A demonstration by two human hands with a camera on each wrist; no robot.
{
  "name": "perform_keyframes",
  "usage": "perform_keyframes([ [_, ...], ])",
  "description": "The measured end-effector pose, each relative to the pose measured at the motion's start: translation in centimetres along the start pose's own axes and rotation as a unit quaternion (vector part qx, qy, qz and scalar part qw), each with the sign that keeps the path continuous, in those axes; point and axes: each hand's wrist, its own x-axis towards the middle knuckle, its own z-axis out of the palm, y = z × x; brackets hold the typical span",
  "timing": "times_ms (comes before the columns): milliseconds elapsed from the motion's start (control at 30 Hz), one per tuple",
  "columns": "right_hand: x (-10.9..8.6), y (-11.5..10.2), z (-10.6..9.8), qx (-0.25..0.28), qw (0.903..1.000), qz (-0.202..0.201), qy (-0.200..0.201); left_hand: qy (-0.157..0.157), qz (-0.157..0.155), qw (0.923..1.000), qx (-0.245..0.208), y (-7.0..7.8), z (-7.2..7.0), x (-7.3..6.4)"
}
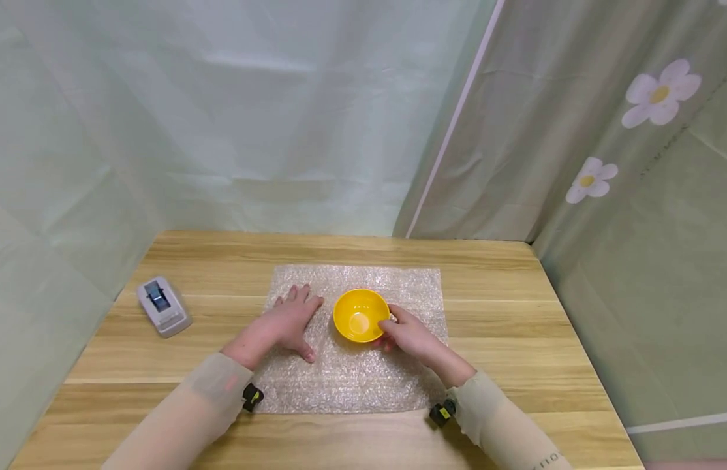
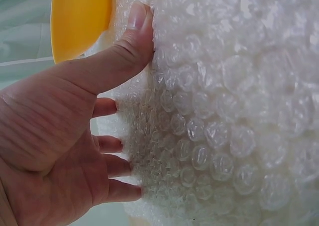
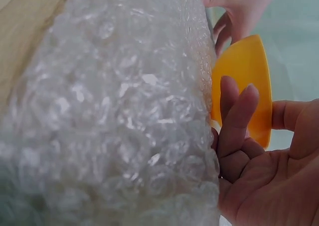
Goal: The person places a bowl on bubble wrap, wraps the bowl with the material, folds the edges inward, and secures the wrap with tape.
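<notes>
A yellow bowl stands upright on a sheet of bubble wrap laid out on the wooden table. My right hand holds the bowl by its right side. In the right wrist view, the thumb touches near the rim and curled fingers lie against the outer wall of the bowl. To the left of the bowl, my left hand rests on the bubble wrap with its fingers spread and holds nothing. The left wrist view shows its thumb and fingertips touching the bubble wrap.
At the table's left side lies a pale grey device with a dark inset part, perhaps a tape dispenser. Wood tabletop extends around the sheet. Pale green curtains hang behind and at both sides of the table.
</notes>
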Motion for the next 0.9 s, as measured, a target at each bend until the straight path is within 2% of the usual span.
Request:
perform_keyframes([
  [233,-0.3,-0.1,-0.4,0.009,0.9999,-0.006,-0.009,0.006,0.014,0.9998,-0.014,-0.2,0.0,0.0],
  [367,-0.8,-0.1,-0.8,0.003,0.9998,-0.011,-0.014,-0.002,0.005,0.9999,-0.009,0.2,-0.3,0.0],
  [567,-2.3,0.3,-2.0,-0.076,0.9969,-0.015,-0.014,-0.004,0.001,1.0,-0.008,0.3,-0.1,0.1],
  [700,-3.7,0.9,-3.5,-0.152,0.9859,-0.049,-0.05,-0.003,0.0,1.0,-0.007,0.2,0.0,0.1],
  [800,-4.8,1.4,-4.7,-0.202,0.9715,-0.092,-0.082,-0.001,-0.002,1.0,-0.007,0.2,0.0,0.0],
  [900,-6.0,1.9,-5.9,-0.228,0.9584,-0.127,-0.117,0.0,-0.003,1.0,-0.009,0.1,0.0,0.0],
])
